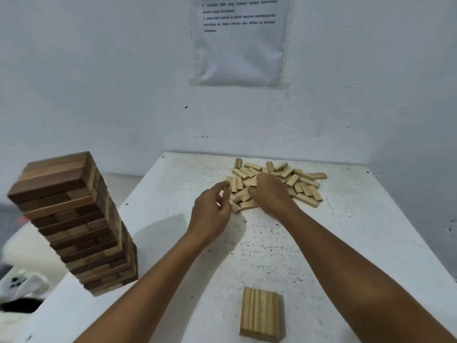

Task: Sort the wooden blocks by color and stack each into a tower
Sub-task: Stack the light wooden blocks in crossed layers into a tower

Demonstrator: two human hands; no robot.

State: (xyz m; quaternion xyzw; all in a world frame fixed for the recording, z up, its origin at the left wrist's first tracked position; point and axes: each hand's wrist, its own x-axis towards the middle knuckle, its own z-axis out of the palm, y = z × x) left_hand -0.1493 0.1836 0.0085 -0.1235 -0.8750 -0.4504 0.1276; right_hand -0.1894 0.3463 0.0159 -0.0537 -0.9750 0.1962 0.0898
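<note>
A pile of several light wooden blocks (300,183) lies loose at the far middle of the white table (346,243). My left hand (210,214) is at the pile's left edge and pinches one light block (226,196) between thumb and fingers. My right hand (272,194) lies palm down on the pile's middle with fingers curled over blocks; what it holds is hidden. A tall tower of dark brown blocks (74,219) stands at the table's left edge. A low flat stack of light blocks (261,314) sits near the front edge.
A white wall rises right behind the table, with a printed paper sheet (239,40) taped to it. Left of the table, below its edge, lie blurred white objects (22,285). Bare speckled tabletop stretches between the pile and the low stack.
</note>
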